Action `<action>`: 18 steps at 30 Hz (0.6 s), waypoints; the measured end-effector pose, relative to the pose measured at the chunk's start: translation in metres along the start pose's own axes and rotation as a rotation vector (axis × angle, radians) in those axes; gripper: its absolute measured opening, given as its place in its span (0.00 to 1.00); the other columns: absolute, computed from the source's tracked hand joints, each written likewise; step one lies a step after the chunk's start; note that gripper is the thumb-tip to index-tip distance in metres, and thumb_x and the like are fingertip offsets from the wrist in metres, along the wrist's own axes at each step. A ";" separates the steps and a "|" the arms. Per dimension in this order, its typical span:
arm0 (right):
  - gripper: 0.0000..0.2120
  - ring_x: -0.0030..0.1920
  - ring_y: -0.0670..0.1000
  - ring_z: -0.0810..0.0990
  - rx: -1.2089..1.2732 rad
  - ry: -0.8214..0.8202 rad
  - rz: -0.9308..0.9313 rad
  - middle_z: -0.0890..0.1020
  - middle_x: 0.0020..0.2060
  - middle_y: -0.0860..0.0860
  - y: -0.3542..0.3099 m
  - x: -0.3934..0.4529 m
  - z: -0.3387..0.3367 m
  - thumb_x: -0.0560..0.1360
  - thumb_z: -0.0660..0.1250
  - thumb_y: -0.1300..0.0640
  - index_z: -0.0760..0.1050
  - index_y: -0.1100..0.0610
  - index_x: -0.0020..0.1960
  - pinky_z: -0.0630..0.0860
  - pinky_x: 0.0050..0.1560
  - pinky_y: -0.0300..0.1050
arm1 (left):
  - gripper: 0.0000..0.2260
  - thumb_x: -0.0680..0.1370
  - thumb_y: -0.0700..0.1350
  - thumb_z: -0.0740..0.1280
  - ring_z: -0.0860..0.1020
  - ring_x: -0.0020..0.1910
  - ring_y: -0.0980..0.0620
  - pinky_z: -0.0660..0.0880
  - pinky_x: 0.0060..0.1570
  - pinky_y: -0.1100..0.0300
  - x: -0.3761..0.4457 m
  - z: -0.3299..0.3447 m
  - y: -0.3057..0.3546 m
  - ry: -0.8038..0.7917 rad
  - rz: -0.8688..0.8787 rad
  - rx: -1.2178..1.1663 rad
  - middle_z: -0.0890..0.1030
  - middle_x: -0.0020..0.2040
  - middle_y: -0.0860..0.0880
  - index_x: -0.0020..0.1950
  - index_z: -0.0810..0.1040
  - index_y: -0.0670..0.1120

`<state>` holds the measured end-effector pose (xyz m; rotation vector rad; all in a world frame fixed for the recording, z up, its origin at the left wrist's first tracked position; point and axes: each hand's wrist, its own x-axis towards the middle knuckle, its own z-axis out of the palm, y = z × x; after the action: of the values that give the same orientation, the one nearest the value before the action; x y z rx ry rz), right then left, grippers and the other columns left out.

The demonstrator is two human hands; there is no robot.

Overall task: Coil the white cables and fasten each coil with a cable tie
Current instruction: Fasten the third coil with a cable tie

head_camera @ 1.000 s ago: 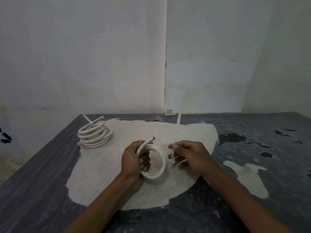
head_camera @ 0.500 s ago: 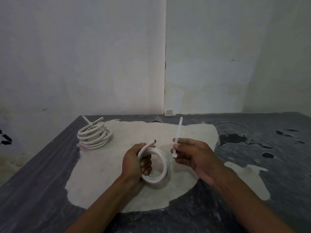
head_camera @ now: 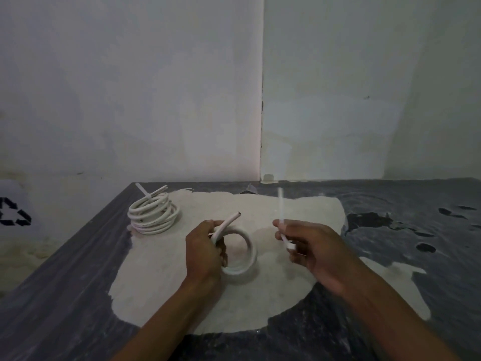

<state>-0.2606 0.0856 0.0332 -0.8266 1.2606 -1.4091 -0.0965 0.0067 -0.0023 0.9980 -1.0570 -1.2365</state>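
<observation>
Cable work looks about half done: at far left a finished coil [head_camera: 153,217] sits on the table [head_camera: 65,282], already tied. Left hand [head_camera: 204,252] grips a second coil [head_camera: 240,252], still unfastened. Right hand [head_camera: 312,250] pinches a loose cable tie [head_camera: 282,220], apart from it, not yet wrapped.

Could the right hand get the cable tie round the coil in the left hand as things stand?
Probably yes: the right hand pinches the cable tie beside the coil, whose near side the left hand leaves bare.
</observation>
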 end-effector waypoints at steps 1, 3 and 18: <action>0.08 0.29 0.45 0.75 -0.048 -0.050 -0.015 0.83 0.36 0.53 -0.002 -0.003 0.001 0.74 0.68 0.61 0.83 0.61 0.52 0.74 0.30 0.38 | 0.17 0.79 0.37 0.56 0.68 0.27 0.49 0.67 0.29 0.57 0.005 -0.003 -0.002 0.053 0.098 0.061 0.71 0.28 0.46 0.37 0.79 0.45; 0.10 0.29 0.46 0.74 -0.104 -0.163 -0.011 0.83 0.35 0.53 -0.004 -0.008 0.006 0.73 0.69 0.63 0.81 0.60 0.54 0.73 0.29 0.38 | 0.16 0.78 0.34 0.56 0.72 0.31 0.49 0.70 0.33 0.56 0.013 -0.009 -0.005 0.150 0.219 0.122 0.74 0.31 0.47 0.38 0.80 0.46; 0.09 0.28 0.50 0.79 -0.236 -0.135 0.046 0.85 0.37 0.59 0.015 -0.014 0.043 0.72 0.73 0.62 0.72 0.58 0.44 0.77 0.32 0.42 | 0.19 0.78 0.28 0.58 0.74 0.28 0.62 0.68 0.26 0.74 0.012 -0.012 -0.008 0.068 0.537 0.262 0.75 0.32 0.53 0.39 0.76 0.50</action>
<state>-0.2129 0.0891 0.0296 -1.0287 1.3478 -1.1621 -0.0862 -0.0060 -0.0123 0.8631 -1.3465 -0.6340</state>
